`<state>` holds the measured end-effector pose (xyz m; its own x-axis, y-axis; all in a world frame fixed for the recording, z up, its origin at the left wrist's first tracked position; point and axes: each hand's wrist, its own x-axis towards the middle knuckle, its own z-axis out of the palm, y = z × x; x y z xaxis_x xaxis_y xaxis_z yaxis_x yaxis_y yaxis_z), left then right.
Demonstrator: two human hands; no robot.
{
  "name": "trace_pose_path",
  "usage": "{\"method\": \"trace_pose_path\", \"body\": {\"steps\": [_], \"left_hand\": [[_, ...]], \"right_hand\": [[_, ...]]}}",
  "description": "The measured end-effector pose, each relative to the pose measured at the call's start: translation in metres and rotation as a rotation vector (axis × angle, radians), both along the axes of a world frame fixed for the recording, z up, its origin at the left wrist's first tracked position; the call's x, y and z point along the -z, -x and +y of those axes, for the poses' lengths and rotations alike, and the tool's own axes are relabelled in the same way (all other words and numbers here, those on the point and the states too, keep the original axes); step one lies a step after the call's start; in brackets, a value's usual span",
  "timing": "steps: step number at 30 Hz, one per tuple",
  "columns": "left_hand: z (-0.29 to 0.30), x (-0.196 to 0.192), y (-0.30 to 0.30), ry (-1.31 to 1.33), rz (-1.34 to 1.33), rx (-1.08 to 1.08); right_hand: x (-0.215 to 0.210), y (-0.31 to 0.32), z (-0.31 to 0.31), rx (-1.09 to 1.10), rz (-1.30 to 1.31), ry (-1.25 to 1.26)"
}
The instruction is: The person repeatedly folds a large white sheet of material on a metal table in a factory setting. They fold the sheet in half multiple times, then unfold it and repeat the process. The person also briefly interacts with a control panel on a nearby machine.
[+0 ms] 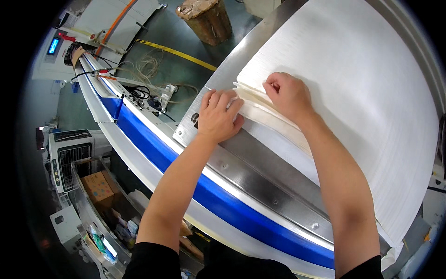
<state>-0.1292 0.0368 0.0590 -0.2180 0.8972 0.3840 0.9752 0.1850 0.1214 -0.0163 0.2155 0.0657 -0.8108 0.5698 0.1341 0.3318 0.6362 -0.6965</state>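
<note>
A large white sheet of cloth-like material [353, 60] lies over a metal table, its near edge turned into loose, slightly cream folds [265, 109]. My left hand [217, 114] is at the left end of these folds, its bent fingers closed on the end of the white material and its wrist over the metal edge. Just to the right, my right hand [290, 95] is closed in a pinch above the folds. What lies between its thumb and forefinger, if anything, is too small to make out.
A steel rail [265, 186] and a long blue-and-white beam [153, 142] run along the table's near side. Cables [148, 67] and a brown wrapped drum [204, 21] are on the floor behind. At lower left stand a cart with a cardboard box [97, 186] and a white cooler unit [72, 158].
</note>
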Motion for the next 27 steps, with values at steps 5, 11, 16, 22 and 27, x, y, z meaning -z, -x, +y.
{"method": "trace_pose_path", "body": {"steps": [5, 11, 16, 22, 27], "left_hand": [[0.0, -0.025, 0.029, 0.378, 0.033, 0.328], [0.039, -0.064, -0.008, 0.96, 0.208, 0.122], [0.075, -0.054, -0.056, 1.164, 0.503, 0.089], [0.067, 0.0, -0.004, 1.001, 0.504, 0.157], [0.064, 0.008, 0.026, 0.939, 0.437, -0.029]], "right_hand": [[-0.02, -0.082, -0.065, 0.053, -0.027, -0.05], [-0.008, -0.282, -0.062, 0.526, -0.36, -0.265], [-0.011, -0.492, -0.03, 0.814, -0.839, -0.311], [0.001, -0.713, 0.0, 0.991, -0.734, -0.426], [-0.013, -0.786, 0.021, 0.888, -0.954, -0.253]]}}
